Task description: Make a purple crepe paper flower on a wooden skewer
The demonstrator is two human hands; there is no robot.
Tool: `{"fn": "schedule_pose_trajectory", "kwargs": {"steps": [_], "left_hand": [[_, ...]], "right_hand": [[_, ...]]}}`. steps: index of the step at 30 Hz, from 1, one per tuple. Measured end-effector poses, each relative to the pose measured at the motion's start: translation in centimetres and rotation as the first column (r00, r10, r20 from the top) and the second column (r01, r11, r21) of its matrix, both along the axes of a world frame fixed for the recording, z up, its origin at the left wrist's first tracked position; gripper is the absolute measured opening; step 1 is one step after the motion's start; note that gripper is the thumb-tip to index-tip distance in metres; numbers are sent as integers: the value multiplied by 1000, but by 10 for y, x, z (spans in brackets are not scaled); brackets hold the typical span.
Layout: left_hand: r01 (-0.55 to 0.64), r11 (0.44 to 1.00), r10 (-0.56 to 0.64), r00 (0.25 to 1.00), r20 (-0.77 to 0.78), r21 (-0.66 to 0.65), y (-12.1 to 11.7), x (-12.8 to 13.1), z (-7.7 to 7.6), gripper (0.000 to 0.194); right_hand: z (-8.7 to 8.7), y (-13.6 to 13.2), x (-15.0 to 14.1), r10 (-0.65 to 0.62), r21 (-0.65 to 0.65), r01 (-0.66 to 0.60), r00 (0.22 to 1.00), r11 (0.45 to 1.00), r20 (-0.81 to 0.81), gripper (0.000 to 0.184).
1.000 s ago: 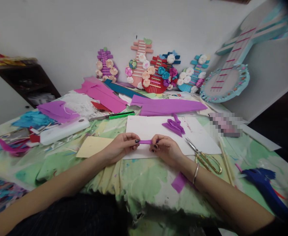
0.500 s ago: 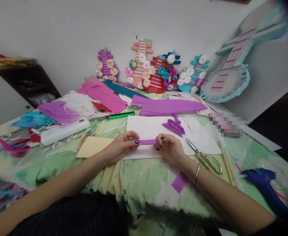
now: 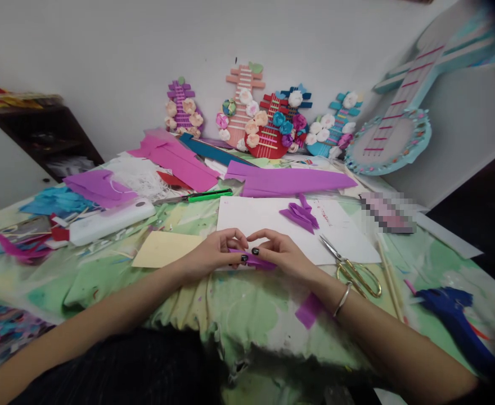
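Your left hand [image 3: 216, 254] and right hand [image 3: 286, 256] are above the white sheet's [image 3: 251, 216] near edge, fingers of both pinched on a purple strip [image 3: 259, 262]. On the sheet lies a folded purple piece [image 3: 298, 216]; gold-handled scissors [image 3: 341, 260] cross its near edge, rightward.

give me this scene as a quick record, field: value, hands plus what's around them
left hand: pinching purple strip
right hand: on same strip, close to left hand
white sheet: on table, folded purple piece on top
scissors: blades over sheet, gold handles past its near edge
yellow card: left of sheet
cutter: green, beyond card
back: colourful guitar models standing near wall
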State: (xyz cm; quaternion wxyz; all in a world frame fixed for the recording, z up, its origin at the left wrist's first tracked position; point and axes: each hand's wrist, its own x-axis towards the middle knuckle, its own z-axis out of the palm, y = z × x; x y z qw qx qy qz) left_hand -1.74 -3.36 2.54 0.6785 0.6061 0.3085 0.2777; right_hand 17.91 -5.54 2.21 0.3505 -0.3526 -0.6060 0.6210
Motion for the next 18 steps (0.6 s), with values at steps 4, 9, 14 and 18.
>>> {"fn": "schedule_pose_trajectory", "kwargs": {"steps": [4,9,14,18], "left_hand": [[31,999,-31,1000,1,-13,0,0,0,20],[48,999,-48,999,-16,5,1,0,-1,19],[36,999,-36,999,-6,2,1,0,-2,16],[11,1000,-11,1000,6,-14,0,-1,-2,17]], "right_hand": [[0,-1,1,69,-61,-71,997,996,-46,33],[0,1,2,59,-19,-60,998,998,-16,29],[-2,3,3,51,15,-51,999,999,0,28],[-1,3,3,25,39,-26,999,999,28,25]]}}
